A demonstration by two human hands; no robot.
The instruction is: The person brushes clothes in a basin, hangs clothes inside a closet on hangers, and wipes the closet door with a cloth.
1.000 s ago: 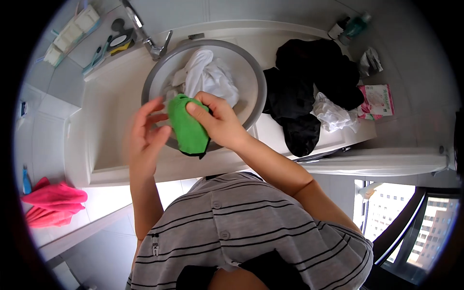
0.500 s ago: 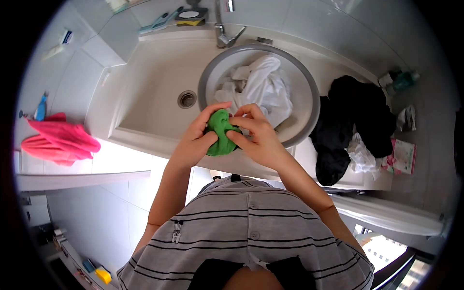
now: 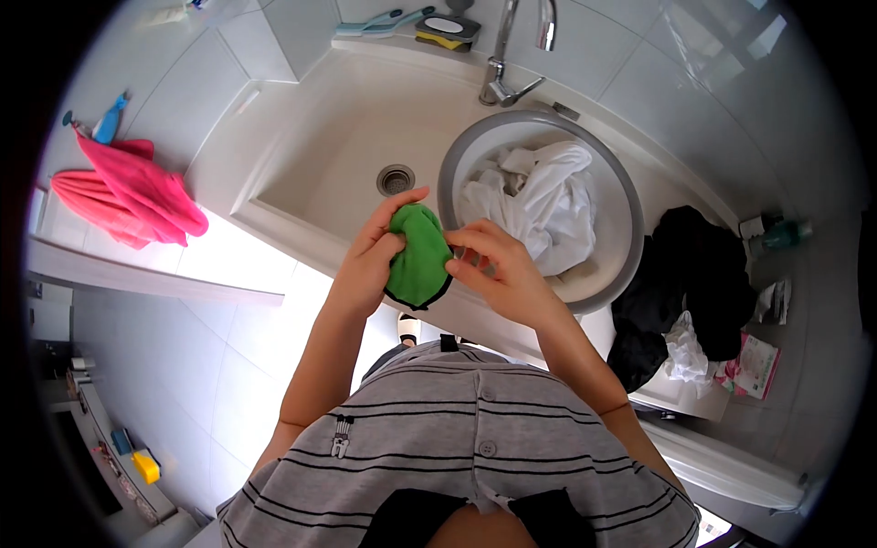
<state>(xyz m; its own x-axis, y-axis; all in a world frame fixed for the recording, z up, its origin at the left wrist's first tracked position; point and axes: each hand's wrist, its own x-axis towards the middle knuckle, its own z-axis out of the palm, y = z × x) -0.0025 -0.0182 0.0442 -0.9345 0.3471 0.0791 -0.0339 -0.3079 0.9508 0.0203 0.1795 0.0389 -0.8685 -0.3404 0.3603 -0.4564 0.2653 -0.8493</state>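
Observation:
A small green cloth (image 3: 420, 260) with a dark edging is held up in front of the sink's near edge. My left hand (image 3: 362, 267) grips its left side, thumb on the front and forefinger along the top. On the other side, my right hand (image 3: 508, 272) pinches the cloth's right edge between thumb and fingers. Just beyond my right hand is a round basin (image 3: 632, 215) with a grey rim, holding crumpled white laundry (image 3: 553, 196). Whether anything lies inside the green cloth is hidden.
The basin sits in a cream sink (image 3: 320, 137) with a drain (image 3: 396, 180) and a faucet (image 3: 494, 82). Black clothes (image 3: 699, 274) and a white crumpled bag (image 3: 685, 349) lie on the right. Pink towels (image 3: 137, 192) hang on the left. Brushes (image 3: 384, 24) rest behind the sink.
The green cloth has gone from bunched up to spread flatter, its dark edge now showing below. My right hand has shifted to its right edge. The camera view has turned.

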